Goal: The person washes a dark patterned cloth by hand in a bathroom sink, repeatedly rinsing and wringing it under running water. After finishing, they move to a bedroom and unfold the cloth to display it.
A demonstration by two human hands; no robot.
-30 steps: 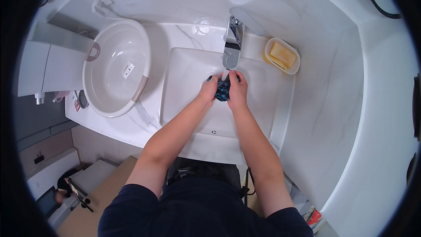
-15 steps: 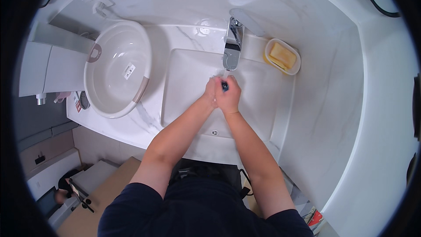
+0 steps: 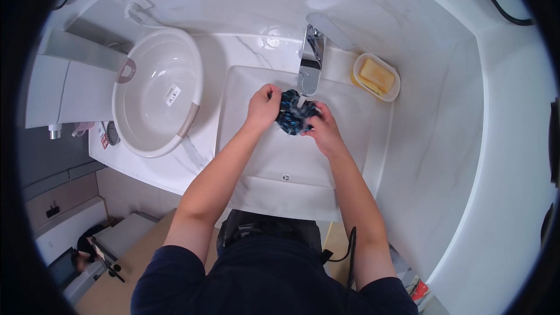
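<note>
Under the chrome faucet, a dark cloth with blue flecks is spread between my hands, with water running onto it. My left hand pinches its left edge between thumb and fingers. On the other side, my right hand grips the right edge, fingers curled over it. The cloth hangs above the floor of the white sink. Its underside and the sink's drain beneath it are hidden.
A large white plastic basin stands on the counter to the left. At the back right corner, a soap dish holds a yellow bar of soap. A white plug sits in the wall socket. Far lower left, another person is partly visible.
My hands were pressed together around the dark cloth, nearly hiding it. Now they have moved apart to left and right, and the cloth is opened out beneath the stream.
</note>
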